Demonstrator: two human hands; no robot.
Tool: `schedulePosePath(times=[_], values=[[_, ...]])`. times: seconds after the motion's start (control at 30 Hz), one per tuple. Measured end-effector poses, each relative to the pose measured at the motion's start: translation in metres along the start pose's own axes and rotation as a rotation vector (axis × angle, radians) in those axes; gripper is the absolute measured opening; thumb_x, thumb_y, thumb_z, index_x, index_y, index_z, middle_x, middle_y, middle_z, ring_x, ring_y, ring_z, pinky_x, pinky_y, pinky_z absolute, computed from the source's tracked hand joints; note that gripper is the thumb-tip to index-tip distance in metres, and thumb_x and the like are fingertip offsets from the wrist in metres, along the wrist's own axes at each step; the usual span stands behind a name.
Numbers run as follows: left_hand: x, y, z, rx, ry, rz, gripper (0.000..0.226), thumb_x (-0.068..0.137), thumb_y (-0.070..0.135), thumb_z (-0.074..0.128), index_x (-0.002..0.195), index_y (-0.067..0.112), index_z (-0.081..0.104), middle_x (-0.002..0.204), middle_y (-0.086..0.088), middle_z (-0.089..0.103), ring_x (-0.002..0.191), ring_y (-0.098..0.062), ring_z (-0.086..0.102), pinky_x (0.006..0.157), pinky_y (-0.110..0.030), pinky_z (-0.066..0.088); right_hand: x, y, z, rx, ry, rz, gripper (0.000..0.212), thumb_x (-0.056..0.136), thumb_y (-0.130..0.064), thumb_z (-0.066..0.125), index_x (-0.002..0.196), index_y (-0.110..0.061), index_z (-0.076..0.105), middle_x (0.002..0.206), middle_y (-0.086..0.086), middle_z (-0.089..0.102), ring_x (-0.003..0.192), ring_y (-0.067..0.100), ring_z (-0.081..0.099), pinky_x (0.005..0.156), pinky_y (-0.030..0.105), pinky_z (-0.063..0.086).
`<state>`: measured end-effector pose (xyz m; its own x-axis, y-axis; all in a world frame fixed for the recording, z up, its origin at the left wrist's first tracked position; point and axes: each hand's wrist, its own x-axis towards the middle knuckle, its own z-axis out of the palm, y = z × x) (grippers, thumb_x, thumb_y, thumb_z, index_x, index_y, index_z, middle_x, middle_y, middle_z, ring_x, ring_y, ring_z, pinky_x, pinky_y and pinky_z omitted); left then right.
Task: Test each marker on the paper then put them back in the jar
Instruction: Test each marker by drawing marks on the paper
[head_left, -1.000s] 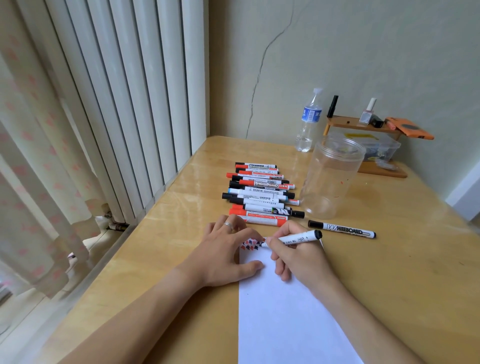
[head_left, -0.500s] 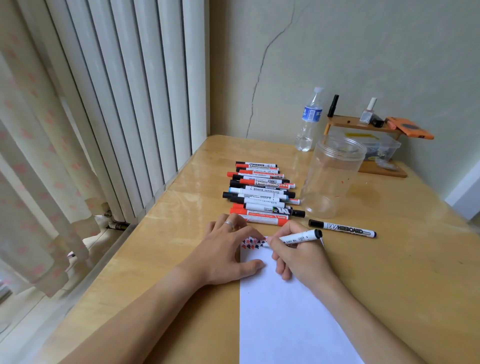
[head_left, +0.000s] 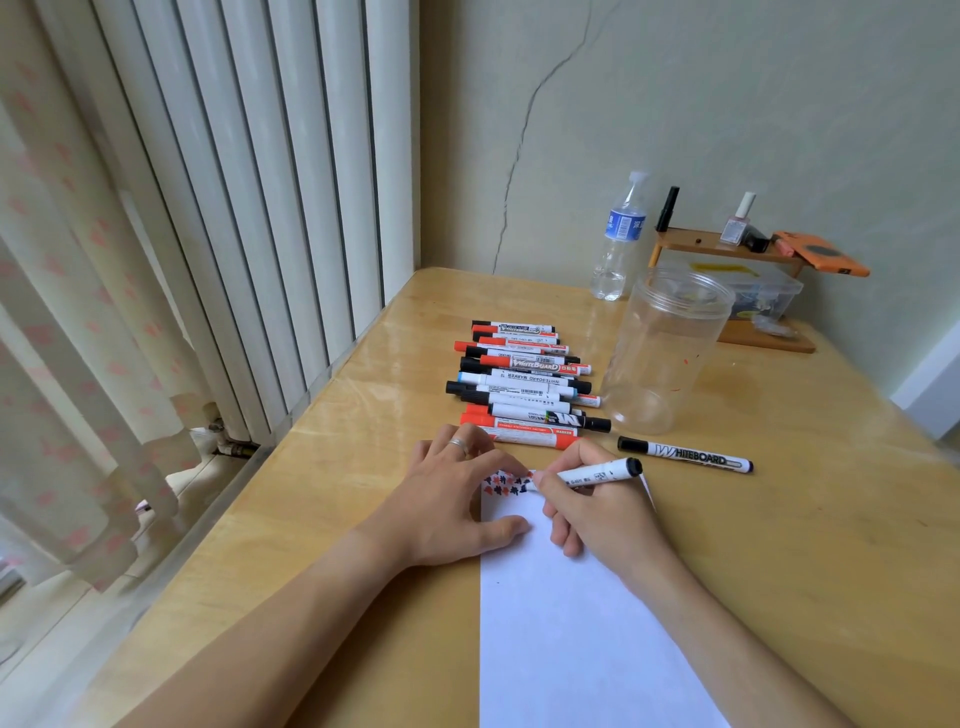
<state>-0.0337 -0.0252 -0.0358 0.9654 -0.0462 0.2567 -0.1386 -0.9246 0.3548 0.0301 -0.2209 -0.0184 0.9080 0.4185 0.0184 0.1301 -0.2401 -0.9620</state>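
Right hand grips a marker, tip on the paper; left hand lies flat, fingers relaxed, pinning the sheet beside red and black marks.

Wall: pale green-grey wall, a long crack running down it.
Window side: white vertical blinds; cream curtain with pink motifs.
Worktop: light glossy wood, set into the corner.
Light: soft daylight from left.

White paper bears red and black marks; markers have red, black and blue caps.
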Motion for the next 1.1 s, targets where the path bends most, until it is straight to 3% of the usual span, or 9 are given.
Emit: schedulePosePath(times=[0.17,0.4,0.83,0.97,1.03,1.1], values=[[0.0,-0.001,0.0,-0.008,-0.002,0.003,0.057,0.077,0.079,0.05,0.127,0.051,0.055,0.118,0.015,0.039,0.115,-0.008,0.034,0.096,-0.032,0.028,0.0,0.0,-0.001,-0.007,-0.009,0.013,0.019,0.097,-0.014,0.069,0.086,-0.005,0.055,0.061,0.014,0.064,0.041,0.023,0.053,0.042,0.029,0.04],[0.0,-0.002,0.0,-0.012,0.0,0.011,0.055,0.079,0.077,0.054,0.127,0.05,0.055,0.119,0.015,0.039,0.116,-0.007,0.032,0.095,-0.031,0.026,0.002,0.003,-0.001,0.007,0.002,-0.007,0.019,0.097,-0.015,0.069,0.087,-0.005,0.056,0.064,0.02,0.065,0.043,0.028,0.055,0.044,0.033,0.042],[-0.002,-0.004,-0.003,-0.048,-0.02,0.015,0.061,0.078,0.079,0.052,0.131,0.048,0.054,0.125,0.015,0.042,0.121,-0.009,0.035,0.102,-0.032,0.03,0.0,0.004,-0.004,0.069,0.01,-0.033,0.02,0.098,-0.011,0.066,0.083,-0.007,0.054,0.059,0.018,0.061,0.038,0.025,0.048,0.042,0.029,0.037],[-0.006,-0.007,-0.013,-0.168,0.02,-0.008,0.06,0.079,0.05,0.049,0.131,0.024,0.058,0.124,0.009,0.053,0.114,-0.008,0.046,0.098,-0.021,0.039,-0.003,0.004,-0.007,0.149,0.028,-0.063,0.02,0.099,-0.009,0.065,0.087,-0.002,0.051,0.061,0.014,0.059,0.041,0.025,0.049,0.039,0.025,0.034],[-0.009,-0.009,-0.021,-0.218,-0.031,-0.022,0.052,0.074,0.032,0.05,0.125,0.023,0.054,0.12,0.01,0.05,0.105,-0.002,0.046,0.085,-0.009,0.037,-0.005,0.003,-0.006,0.16,0.022,-0.068,0.02,0.099,-0.009,0.066,0.088,-0.001,0.05,0.061,0.013,0.058,0.041,0.023,0.049,0.039,0.024,0.033],[-0.011,-0.013,-0.026,-0.221,-0.059,-0.027,0.046,0.073,0.022,0.052,0.119,0.026,0.052,0.119,0.01,0.047,0.103,-0.003,0.049,0.081,-0.009,0.04,-0.006,0.002,-0.006,0.165,0.018,-0.068,0.02,0.098,-0.01,0.067,0.088,-0.003,0.051,0.062,0.013,0.058,0.042,0.023,0.05,0.04,0.024,0.033]])
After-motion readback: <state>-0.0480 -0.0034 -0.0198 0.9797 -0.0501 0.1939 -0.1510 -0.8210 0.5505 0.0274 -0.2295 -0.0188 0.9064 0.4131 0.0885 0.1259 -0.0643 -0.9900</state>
